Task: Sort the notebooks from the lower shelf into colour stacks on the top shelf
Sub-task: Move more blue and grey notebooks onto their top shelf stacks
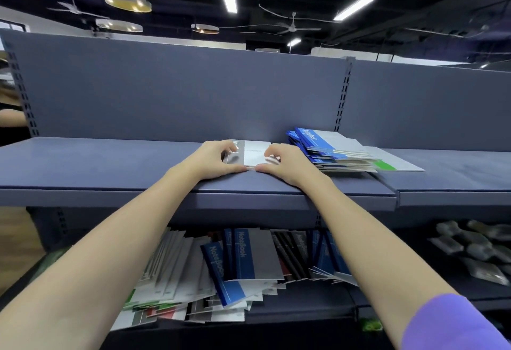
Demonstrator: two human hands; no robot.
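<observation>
Holding grey notebook (253, 153) on top shelf (110, 167), left hand (214, 160), right hand (287, 163), grip curled round its edges

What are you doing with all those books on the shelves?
A person is sorting notebooks by colour. Both hands, the left hand and the right hand, hold a small stack of grey-spined white notebooks on the dark blue top shelf. Beside it lies a stack of blue-spined notebooks with a green one underneath. Many mixed notebooks wait on the lower shelf.
</observation>
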